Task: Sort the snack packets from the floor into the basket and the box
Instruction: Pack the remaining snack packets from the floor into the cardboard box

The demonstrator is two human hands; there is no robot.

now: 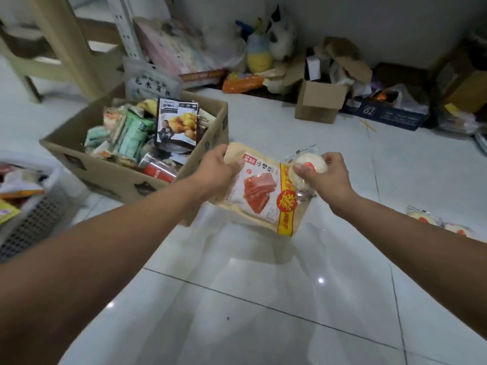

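1. White glossy floor [263, 299] tiles with dark grout lines, under a pale wall. The picture is slightly blurred.
2. Landmark: open cardboard box [105, 175] standing on the floor, packed with mixed snack packets. A black-and-white packet [177, 125] stands upright at the box's far right side, and a red tube [158, 171] lies against its near wall.
3. Just left of the box, at the frame edge: pale slatted basket [39, 214] with a few packets in it.
4. Left hand [216, 167], just right of the box's near corner: fingers curled round the top left edge of a large beige packet [261, 196] printed with red slices and a yellow band. The packet hangs tilted beside that corner, and its lower end looks clear of the floor.
5. Right hand [326, 177], further right of the box: thumb and fingertips pinch a round white bun in a clear wrapper [308, 167]. The bun overlaps the large packet's upper right corner; whether they touch, cannot tell.
6. Well right of the box, on the floor: two more wrapped buns [424, 216], lying side by side.
7. Behind the box along the wall:
   - tan stool legs [66, 43]
   - a yellow and blue plush toy [259, 52]
   - an orange bag [241, 83]
   - a small open carton [320, 101]
   - loose cardboard and papers
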